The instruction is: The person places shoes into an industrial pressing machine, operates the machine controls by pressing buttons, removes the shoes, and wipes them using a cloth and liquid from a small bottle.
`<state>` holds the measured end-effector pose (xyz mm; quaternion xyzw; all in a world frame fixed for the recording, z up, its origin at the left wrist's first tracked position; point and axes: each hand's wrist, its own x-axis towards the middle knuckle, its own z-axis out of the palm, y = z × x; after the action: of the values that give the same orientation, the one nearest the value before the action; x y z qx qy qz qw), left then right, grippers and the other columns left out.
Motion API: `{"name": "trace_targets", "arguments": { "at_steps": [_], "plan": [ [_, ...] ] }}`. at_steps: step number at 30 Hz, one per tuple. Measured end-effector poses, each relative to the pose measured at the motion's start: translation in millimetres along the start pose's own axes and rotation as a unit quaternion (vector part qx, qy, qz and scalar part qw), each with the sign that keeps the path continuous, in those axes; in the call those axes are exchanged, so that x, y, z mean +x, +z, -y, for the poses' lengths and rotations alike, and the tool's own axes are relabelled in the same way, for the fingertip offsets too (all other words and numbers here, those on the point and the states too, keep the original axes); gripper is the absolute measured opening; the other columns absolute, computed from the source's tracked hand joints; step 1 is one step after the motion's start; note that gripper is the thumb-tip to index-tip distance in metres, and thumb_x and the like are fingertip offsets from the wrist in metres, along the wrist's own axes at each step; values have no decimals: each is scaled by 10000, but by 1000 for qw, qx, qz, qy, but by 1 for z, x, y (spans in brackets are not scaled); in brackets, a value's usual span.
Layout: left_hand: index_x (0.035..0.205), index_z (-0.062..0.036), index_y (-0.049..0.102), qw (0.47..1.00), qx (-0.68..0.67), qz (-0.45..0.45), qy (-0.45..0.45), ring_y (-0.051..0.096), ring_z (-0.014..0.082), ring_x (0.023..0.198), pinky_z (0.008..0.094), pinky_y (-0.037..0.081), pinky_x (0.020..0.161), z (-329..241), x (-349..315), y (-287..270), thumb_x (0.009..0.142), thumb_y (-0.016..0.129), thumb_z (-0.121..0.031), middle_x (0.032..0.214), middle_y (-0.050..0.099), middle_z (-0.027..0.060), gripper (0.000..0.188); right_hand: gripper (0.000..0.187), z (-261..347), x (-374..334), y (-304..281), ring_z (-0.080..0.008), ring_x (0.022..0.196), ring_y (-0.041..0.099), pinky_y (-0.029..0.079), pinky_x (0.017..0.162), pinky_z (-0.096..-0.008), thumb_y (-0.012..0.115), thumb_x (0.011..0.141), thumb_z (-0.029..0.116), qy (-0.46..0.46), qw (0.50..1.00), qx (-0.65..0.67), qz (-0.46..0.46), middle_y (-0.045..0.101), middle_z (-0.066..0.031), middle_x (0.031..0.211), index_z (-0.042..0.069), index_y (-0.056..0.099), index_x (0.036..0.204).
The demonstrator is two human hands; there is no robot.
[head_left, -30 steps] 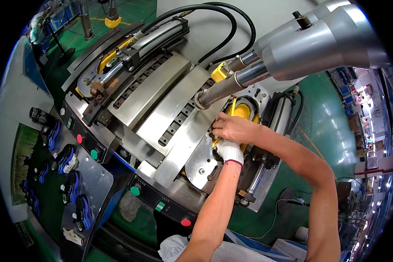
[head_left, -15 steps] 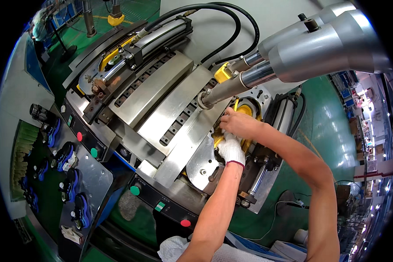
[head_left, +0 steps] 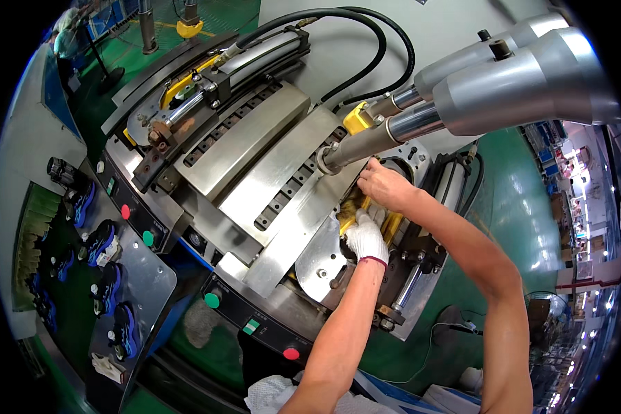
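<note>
Lying beside gloved left-hand fingers [head_left: 363,222], yellow part [head_left: 350,208], bare right hand [head_left: 385,187] near.

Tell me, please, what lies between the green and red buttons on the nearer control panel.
A green-and-white switch sits there, in the head view.

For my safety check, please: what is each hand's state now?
Left hand: gloved, at the yellow part; its grip cannot be told.
Right hand: bare, curled; whether it holds anything cannot be told.
</note>
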<state>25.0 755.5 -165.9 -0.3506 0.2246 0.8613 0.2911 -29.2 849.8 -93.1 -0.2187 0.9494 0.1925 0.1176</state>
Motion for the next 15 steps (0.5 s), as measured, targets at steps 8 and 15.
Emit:
{"name": "trace_targets", "arguments": {
  "at_steps": [8, 15],
  "plan": [
    [1372, -51, 479, 999, -33, -14, 11, 637, 280, 1120, 460, 573, 935, -2, -3, 3, 1042, 512, -101, 1315, 574, 137, 336, 73, -13, 11, -9, -212, 981, 618, 421, 989, -327, 653, 802, 116, -46, 990, -127, 46, 685, -31, 898, 86, 715, 824],
    [1373, -113, 510, 999, 36, -8, 7, 625, 209, 1091, 363, 530, 931, 12, -1, -4, 1022, 558, -131, 1277, 599, 84, 355, 92, 13, 3, -2, -182, 933, 631, 407, 872, -302, 672, 789, 135, -89, 996, -11, 6, 665, -7, 872, 102, 703, 869]
  ]
}}
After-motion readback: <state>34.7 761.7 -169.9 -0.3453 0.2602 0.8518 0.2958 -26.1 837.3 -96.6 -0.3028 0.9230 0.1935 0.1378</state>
